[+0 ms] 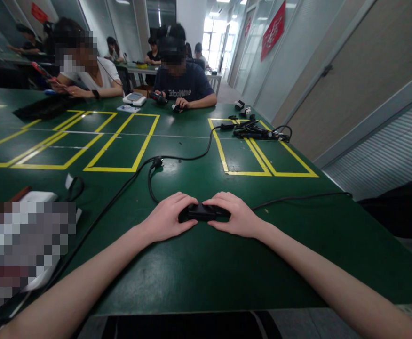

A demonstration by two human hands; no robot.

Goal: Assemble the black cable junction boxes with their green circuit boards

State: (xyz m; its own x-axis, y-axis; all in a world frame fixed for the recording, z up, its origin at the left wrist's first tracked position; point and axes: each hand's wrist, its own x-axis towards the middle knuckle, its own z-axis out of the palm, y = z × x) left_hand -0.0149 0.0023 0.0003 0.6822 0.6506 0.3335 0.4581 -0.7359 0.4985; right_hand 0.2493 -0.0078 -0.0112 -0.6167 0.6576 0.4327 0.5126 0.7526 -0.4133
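Observation:
Between my hands a black power adapter lies on or just above the green table. My left hand is closed round its left end, thumb at the near side and fingers at the far side. At the right end my right hand grips it in the same way, where a cord joins. A short black cord with a plug runs from behind my left hand. From beyond my right hand a thin black cable stretches to the table's right edge.
The green table has yellow tape rectangles. A long black cable crosses it on the left, near a blurred-out object. Black tools or cables lie in a heap at the far right. Two people sit opposite.

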